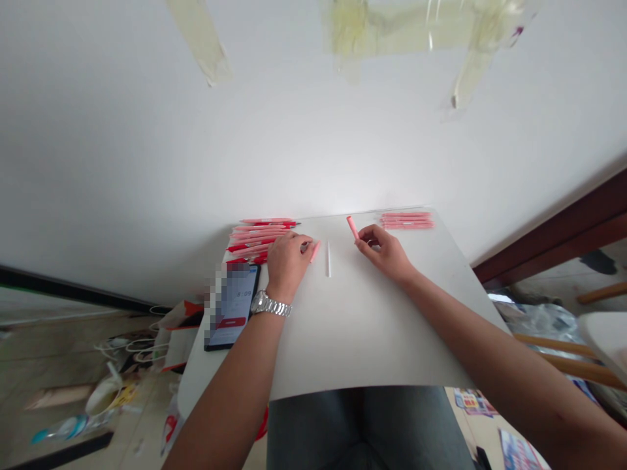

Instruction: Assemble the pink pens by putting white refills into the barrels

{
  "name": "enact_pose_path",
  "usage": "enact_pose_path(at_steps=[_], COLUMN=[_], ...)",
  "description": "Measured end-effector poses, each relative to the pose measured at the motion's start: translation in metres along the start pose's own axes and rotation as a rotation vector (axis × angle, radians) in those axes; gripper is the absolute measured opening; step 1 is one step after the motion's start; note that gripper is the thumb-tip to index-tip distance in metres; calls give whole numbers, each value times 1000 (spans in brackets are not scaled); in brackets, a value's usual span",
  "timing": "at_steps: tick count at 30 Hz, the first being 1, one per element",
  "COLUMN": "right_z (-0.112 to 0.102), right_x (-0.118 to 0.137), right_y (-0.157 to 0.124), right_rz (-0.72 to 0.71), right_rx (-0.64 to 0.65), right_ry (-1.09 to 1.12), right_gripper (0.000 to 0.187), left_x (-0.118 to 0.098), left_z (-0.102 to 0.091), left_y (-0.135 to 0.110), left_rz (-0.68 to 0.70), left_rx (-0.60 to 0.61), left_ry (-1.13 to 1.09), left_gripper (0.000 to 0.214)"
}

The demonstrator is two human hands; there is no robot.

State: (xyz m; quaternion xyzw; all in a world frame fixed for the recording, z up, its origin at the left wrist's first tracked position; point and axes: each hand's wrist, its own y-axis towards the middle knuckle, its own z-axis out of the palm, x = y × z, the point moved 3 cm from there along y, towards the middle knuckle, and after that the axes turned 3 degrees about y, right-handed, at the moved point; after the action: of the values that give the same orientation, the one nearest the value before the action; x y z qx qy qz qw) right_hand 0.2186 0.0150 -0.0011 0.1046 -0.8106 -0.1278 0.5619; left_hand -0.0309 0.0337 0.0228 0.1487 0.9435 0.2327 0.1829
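Note:
My left hand point(290, 260), with a metal-banded watch at the wrist, pinches a short pink pen part point(315, 252) between thumb and fingers. In my right hand point(385, 249) a pink pen barrel point(351, 227) is gripped near its lower end, tilted up and to the left. Between the two hands a thin whitish pen refill point(329, 260) lies on the white table point(362, 333). Beside and partly behind my left hand is a pile of pink and red pens point(259, 235). Several pink pens point(407, 220) lie side by side beyond my right hand.
A phone point(232, 310) lies at the table's left side, its screen lit. A white wall point(294, 143) with old tape rises behind the table's far edge. Bags, a plastic bottle point(68, 427) and a cup are on the floor at left. A wooden-framed chair stands at right.

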Motion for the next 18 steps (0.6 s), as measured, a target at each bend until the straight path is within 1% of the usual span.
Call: enact_pose_path(at_steps=[4,9,18], right_z=[0,0,3], right_x=[2,4,-1], right_y=[-1,-1,-1], right_rz=[4,6,43], right_rx=[3,4,41], right_ry=[-6,-9,-4], right_gripper=[26,27,24], left_x=[0,-2,-8], left_z=[0,-1,0], left_y=[0,0,1], left_rz=[12,0,17], left_rx=[-13,-11,0], left_ry=[-4,-12,-81], left_gripper=[10,9,8])
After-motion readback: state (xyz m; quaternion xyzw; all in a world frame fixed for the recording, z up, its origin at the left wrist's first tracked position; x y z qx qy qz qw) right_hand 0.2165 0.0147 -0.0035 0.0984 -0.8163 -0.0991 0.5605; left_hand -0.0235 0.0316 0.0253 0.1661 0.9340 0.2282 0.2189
